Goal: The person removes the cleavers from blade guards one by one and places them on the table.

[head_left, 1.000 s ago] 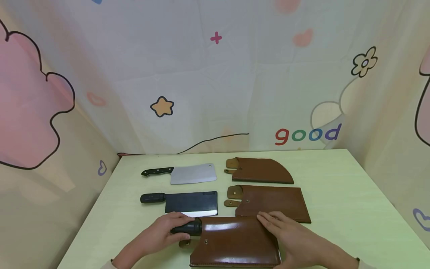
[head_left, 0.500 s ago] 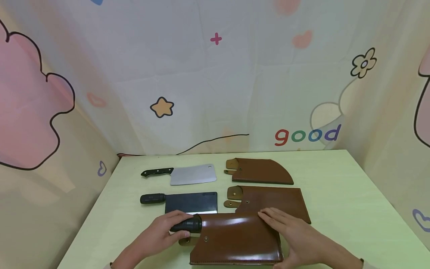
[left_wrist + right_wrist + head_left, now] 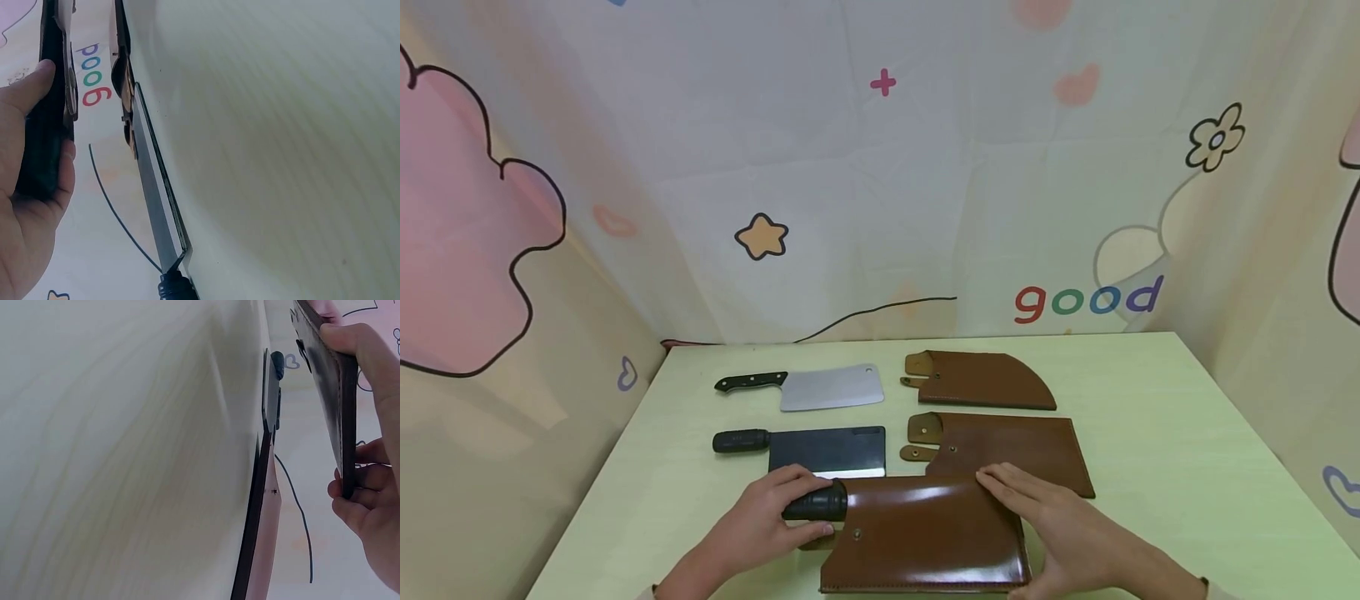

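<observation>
My left hand [image 3: 767, 521] grips the black handle [image 3: 820, 502] of a cleaver whose blade is hidden inside a glossy brown leather sheath [image 3: 932, 533]. The same handle [image 3: 40, 144] lies across the palm in the left wrist view, thumb on one side and fingers on the other. At the sheath's right end, my right hand [image 3: 1060, 525] holds it, fingertips on the far edge and thumb by the near corner. In the right wrist view that sheath [image 3: 331, 394] is pinched between thumb and fingers, raised off the table. A tan strap [image 3: 817, 542] shows below the handle.
On the pale table [image 3: 1150, 433] lie a dark-bladed cleaver [image 3: 827, 450] and a silver cleaver [image 3: 832, 389] behind it. To their right are a rectangular brown sheath [image 3: 1011, 446] and a curved-end brown sheath [image 3: 988, 381]. A printed curtain [image 3: 880, 183] stands behind.
The sheathed cleaver has risen slightly away from me in the head view, then shifted a touch left. Both hands keep their hold; the other cleavers and sheaths stay put.
</observation>
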Motion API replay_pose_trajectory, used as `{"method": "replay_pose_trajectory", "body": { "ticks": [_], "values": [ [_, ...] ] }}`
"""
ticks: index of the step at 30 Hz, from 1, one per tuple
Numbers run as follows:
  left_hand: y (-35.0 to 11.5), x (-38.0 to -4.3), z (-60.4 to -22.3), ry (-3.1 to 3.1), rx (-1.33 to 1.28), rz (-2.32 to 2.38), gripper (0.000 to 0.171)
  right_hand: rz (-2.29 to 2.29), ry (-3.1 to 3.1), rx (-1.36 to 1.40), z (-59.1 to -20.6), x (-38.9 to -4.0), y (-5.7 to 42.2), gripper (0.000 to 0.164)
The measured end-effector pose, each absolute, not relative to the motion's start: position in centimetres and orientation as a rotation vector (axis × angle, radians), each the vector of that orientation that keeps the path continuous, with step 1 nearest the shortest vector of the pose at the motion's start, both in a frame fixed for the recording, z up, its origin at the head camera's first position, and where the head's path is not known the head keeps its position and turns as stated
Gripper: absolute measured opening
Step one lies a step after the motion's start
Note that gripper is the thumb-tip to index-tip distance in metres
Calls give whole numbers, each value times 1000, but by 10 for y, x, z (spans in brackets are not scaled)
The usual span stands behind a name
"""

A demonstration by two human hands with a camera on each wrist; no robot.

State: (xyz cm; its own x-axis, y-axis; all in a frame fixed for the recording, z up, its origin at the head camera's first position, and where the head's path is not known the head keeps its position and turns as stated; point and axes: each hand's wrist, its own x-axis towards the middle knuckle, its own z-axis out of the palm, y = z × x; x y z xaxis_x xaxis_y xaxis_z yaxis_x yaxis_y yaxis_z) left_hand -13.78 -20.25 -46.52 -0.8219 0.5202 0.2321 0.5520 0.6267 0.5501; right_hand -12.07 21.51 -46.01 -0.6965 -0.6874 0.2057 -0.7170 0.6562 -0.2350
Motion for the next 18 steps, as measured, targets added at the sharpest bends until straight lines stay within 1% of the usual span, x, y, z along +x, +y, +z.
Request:
{"method": "replay_pose_trajectory", "body": {
  "ticks": [11,18],
  "values": [
    [-207,-136,-465,-2823,-854,-1176,40,461,-2770,1186,-460,-117,215,118],
    [-208,-137,-467,-2843,-865,-1151,40,513,-2839,1161,-461,-117,215,118]
  ]
}}
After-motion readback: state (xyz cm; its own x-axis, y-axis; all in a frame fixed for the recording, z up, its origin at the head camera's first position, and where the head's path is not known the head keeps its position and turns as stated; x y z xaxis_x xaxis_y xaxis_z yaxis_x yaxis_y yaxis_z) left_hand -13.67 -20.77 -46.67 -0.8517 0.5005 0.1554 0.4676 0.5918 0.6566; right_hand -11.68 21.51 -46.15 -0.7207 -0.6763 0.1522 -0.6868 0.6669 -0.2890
